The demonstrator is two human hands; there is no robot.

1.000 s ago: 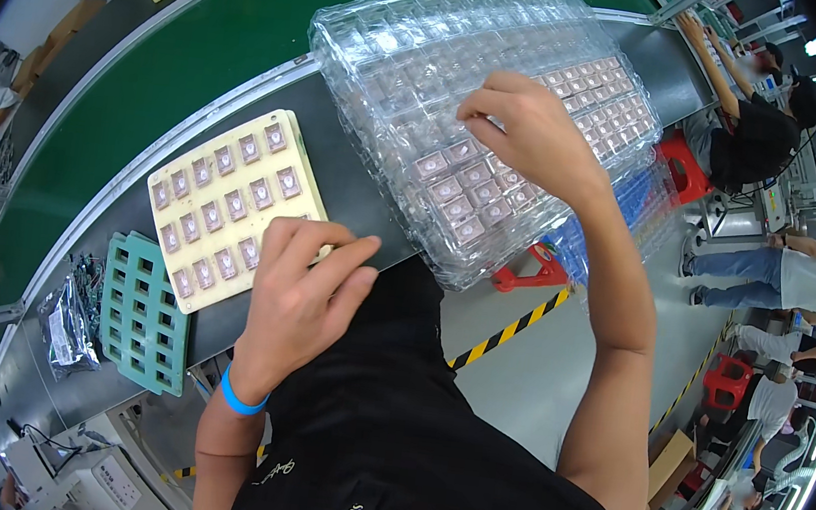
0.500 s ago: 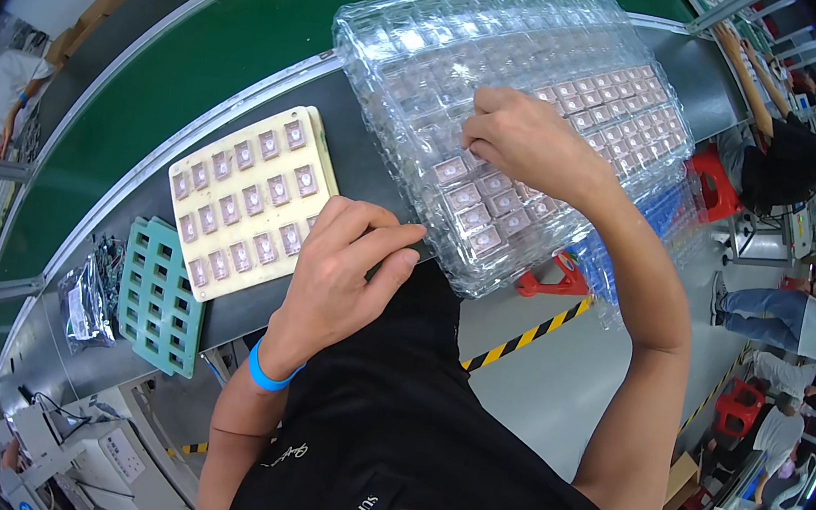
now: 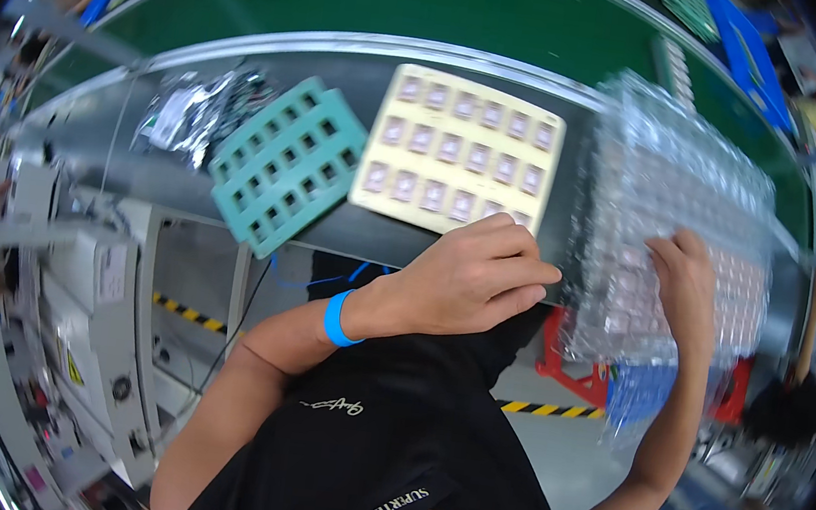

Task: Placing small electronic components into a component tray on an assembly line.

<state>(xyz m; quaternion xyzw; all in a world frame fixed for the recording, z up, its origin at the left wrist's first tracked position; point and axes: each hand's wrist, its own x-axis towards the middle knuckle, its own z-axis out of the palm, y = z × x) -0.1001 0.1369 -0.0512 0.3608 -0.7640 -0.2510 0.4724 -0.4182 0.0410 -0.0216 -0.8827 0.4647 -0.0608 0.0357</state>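
Note:
My left hand (image 3: 471,277), with a blue band at the wrist, is closed at the near right corner of a cream tray (image 3: 364,200). Its thumb and index finger are almost together, and what they hold, if anything, cannot be made out. In the cream tray, small pinkish square parts (image 3: 450,147) sit in rows. To the right, my right hand (image 3: 686,287) reaches over a stack of clear plastic blister trays (image 3: 631,150), fingertips pinched low over its pockets. Many pockets on the near right side hold similar pinkish parts. Whatever is between the right fingertips is hidden.
A green tray with square holes (image 3: 288,161) lies tilted left of the cream one. Beyond it are crumpled silvery bags (image 3: 187,119). A green conveyor (image 3: 375,10) with a metal rail runs behind the bench. Red stools (image 3: 572,359) and blue plastic (image 3: 639,392) are below the bench at right.
The view has turned, so the trays appear shifted and rotated. My right hand is still at the clear trays, my left still beside the cream tray, both closed.

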